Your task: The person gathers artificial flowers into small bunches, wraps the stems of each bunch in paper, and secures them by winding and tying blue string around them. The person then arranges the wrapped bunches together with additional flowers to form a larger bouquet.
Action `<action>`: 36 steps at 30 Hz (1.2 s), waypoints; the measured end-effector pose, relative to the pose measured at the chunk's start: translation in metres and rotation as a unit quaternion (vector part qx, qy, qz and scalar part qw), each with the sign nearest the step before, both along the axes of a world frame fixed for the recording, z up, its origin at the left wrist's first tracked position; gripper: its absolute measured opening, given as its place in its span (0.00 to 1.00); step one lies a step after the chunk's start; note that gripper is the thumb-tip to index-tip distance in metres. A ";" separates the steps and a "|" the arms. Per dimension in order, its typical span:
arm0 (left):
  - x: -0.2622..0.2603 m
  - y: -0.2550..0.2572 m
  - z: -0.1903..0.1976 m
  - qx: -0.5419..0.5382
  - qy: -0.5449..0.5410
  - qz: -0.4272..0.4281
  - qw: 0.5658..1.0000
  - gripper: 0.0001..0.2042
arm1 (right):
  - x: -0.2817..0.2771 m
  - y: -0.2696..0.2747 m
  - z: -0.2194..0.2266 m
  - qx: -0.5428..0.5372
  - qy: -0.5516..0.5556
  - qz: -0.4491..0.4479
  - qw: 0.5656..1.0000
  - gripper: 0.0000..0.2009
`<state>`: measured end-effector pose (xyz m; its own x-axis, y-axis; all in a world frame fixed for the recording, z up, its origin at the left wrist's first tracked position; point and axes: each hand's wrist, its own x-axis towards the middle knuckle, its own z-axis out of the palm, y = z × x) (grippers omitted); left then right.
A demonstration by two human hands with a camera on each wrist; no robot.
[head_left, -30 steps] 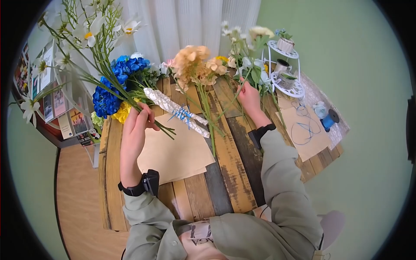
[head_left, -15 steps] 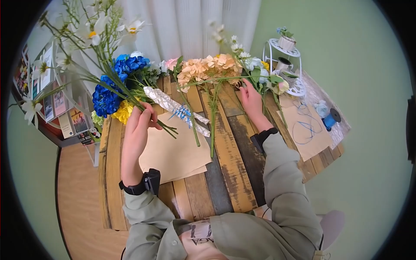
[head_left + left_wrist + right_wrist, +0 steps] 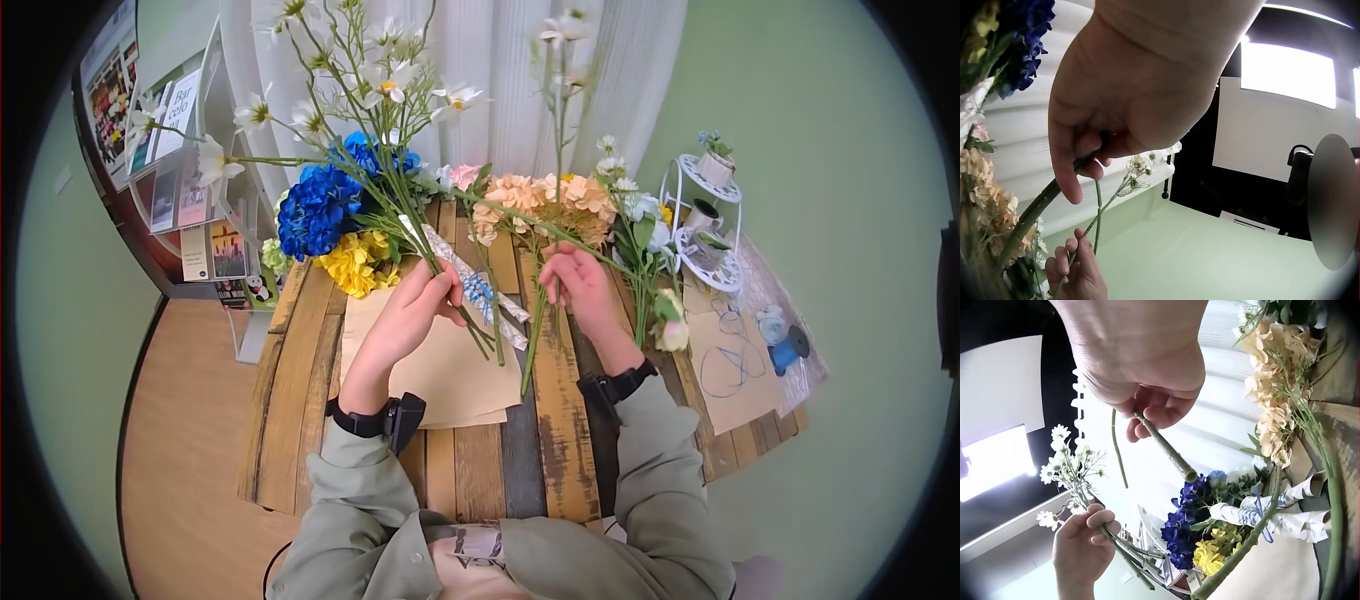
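**White Daisies in Both My Hands**

The bunch of white daisies (image 3: 388, 86) fans upward from my left hand (image 3: 415, 305), whose thumb and fingers curl round the stems; their lower ends slant out below my grip, above the brown paper (image 3: 440, 390). A separate white-flowered stem (image 3: 558, 140) rises nearly upright from my right hand (image 3: 580, 285), pinched between thumb and fingers. My forearms reach forward and angle inward, so both hands sit raised over the table (image 3: 565, 400), near each other but apart.

A white patterned wrap (image 3: 450, 262) tied with blue ribbon lies beyond my left hand. Blue flowers (image 3: 320, 205) and yellow flowers (image 3: 355, 265) are to its left; peach flowers (image 3: 515, 200) lie beyond my right hand. Farther right are a white tiered stand (image 3: 722, 275) and a blue spool (image 3: 788, 350).
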<state>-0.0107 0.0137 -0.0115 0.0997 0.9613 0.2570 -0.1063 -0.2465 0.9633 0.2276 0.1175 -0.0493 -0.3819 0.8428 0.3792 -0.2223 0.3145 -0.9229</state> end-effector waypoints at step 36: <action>0.009 0.014 -0.018 0.010 0.023 -0.003 1.000 0.07 | -0.006 -0.023 -0.001 0.014 -0.094 -0.092 0.991 0.09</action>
